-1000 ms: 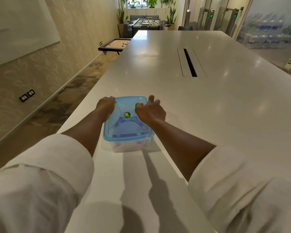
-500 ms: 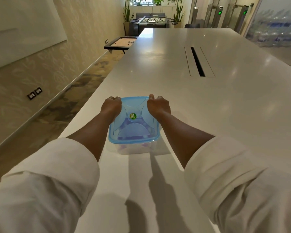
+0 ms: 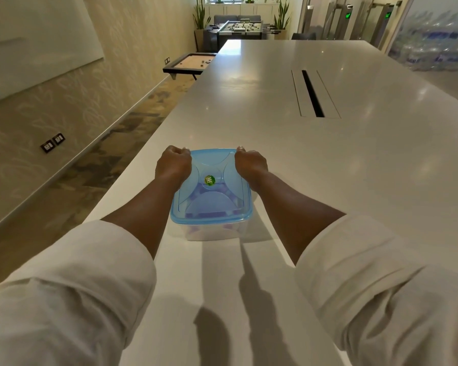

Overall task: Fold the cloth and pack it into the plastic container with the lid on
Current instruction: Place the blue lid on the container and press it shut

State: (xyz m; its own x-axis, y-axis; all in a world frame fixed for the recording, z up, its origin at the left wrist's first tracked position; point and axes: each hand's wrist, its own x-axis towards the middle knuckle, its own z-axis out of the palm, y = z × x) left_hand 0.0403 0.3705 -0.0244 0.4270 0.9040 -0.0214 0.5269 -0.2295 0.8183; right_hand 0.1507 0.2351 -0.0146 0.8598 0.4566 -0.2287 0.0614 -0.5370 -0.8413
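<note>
The plastic container (image 3: 214, 231) stands on the white surface (image 3: 328, 165), near its left edge. The blue lid (image 3: 212, 196) sits on top of the container, with a green sticker (image 3: 209, 180) at its centre. Purple cloth (image 3: 209, 214) shows faintly through the lid and the clear wall.

The left hand (image 3: 173, 163) rests on the far left corner of the lid. Its fingers (image 3: 181, 150) are curled over that corner's edge, closed on the lid. The right hand (image 3: 250, 162) rests on the far right corner; its fingers (image 3: 240, 149) curl over the edge in the same way, gripping the lid. The lid lies between the two hands. Both forearms run along the container's sides, with white sleeves (image 3: 72, 291) rolled back.
</note>
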